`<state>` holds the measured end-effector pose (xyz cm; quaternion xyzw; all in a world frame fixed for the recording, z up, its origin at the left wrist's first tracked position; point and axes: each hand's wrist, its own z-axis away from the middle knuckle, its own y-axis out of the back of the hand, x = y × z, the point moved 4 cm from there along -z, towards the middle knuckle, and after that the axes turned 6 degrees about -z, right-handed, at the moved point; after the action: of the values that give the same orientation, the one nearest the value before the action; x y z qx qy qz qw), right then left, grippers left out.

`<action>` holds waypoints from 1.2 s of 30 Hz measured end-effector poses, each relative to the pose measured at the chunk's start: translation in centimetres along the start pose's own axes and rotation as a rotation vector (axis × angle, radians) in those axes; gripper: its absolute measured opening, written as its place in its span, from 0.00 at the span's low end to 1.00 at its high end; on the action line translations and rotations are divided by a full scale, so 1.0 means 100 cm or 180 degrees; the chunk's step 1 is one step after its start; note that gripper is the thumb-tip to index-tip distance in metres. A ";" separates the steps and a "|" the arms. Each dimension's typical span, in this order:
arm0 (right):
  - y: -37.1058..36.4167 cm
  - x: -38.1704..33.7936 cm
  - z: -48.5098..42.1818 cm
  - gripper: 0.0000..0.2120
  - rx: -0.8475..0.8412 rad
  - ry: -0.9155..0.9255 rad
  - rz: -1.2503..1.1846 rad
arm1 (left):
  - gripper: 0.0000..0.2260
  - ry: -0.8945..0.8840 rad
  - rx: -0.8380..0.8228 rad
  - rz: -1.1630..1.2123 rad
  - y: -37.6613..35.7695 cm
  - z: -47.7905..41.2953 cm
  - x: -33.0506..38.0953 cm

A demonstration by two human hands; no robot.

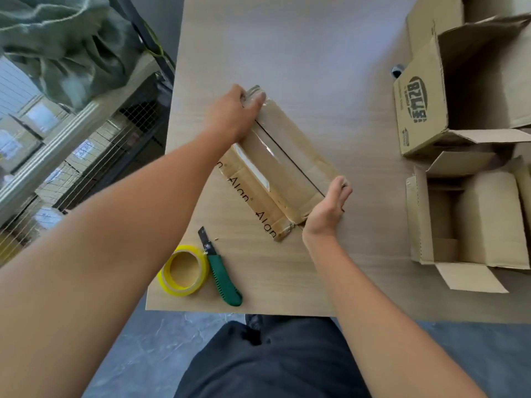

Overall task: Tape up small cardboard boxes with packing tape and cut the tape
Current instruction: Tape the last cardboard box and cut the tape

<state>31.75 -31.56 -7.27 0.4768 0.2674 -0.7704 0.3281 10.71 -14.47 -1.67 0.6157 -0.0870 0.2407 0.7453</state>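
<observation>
A long, narrow cardboard box (pixel 290 170) printed "Alan" lies diagonally on the wooden table (pixel 310 61). Clear packing tape runs along its top, beside the flap seam, and over its side. My left hand (pixel 230 116) grips the far end of the box, fingers curled over the taped edge. At the near end, my right hand (pixel 326 211) presses flat against the box with straight fingers. A yellow roll of tape (pixel 168 282) and a green utility knife (pixel 225 282), blade extended, lie near the table's front left corner, apart from both hands.
Two open, empty cardboard boxes stand on the right: a printed one (pixel 421 110) at the back and a plain one (pixel 485 222) nearer. A wire shelf (pixel 100 156) with a green sack (pixel 71 44) stands left of the table. My dark-trousered legs are below the table's front edge.
</observation>
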 end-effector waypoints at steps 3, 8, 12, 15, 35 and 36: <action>-0.003 -0.002 -0.016 0.28 -0.0254 -0.0526 -0.0544 | 0.25 0.0244 -0.0098 -0.0117 0.003 -0.007 -0.003; -0.009 -0.032 -0.025 0.38 0.0054 -0.1952 -0.0046 | 0.32 0.0572 -0.0411 0.0716 0.011 0.004 0.005; -0.001 -0.079 -0.018 0.30 -0.0520 -0.1967 -0.0001 | 0.39 0.0506 -0.0274 0.2109 0.025 0.043 0.008; 0.010 -0.105 -0.006 0.25 -0.0696 -0.1285 -0.0258 | 0.38 0.0336 -0.0459 0.3184 0.022 0.071 0.001; 0.058 -0.044 0.090 0.15 -0.0682 0.0916 0.1845 | 0.65 0.0998 -0.0894 0.2854 -0.022 0.167 -0.038; 0.056 -0.041 0.094 0.15 -0.0810 0.0909 0.1844 | 0.67 0.0980 -0.0809 0.2640 -0.023 0.171 -0.030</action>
<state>32.04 -40.95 -0.32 0.5912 0.2580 -0.5312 0.5493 12.02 -31.96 -1.09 0.3897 -0.2432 0.5947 0.6598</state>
